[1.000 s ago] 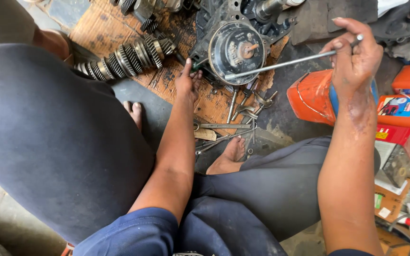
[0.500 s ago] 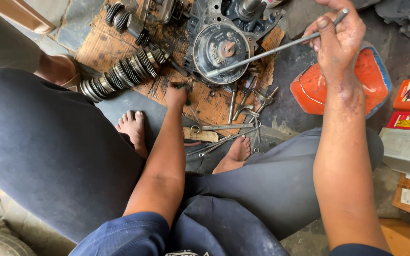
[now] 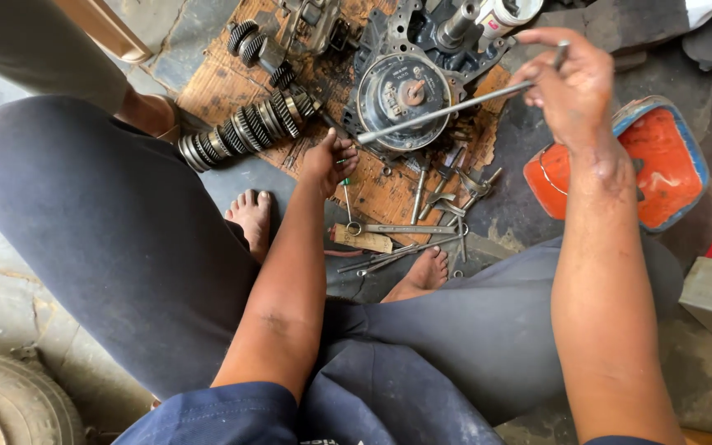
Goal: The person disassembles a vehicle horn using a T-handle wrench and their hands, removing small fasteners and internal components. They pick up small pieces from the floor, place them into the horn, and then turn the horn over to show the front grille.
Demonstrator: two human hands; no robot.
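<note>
Wrenches (image 3: 409, 229) + gear shaft (image 3: 245, 130) crowding board

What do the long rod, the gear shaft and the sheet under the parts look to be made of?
Long rod, held in the right hand: bare metal, likely steel, judging by its bright grey sheen. Gear shaft: also metal, dark grey toothed rings with an oily gloss. Sheet under the parts: probably cardboard, brown and matte, with torn edges and dark oil stains.

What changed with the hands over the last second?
The left hand drew back from beside the round housing toward the spanners on the board. The right hand kept hold of the long rod, its tip staying at the housing.
</note>
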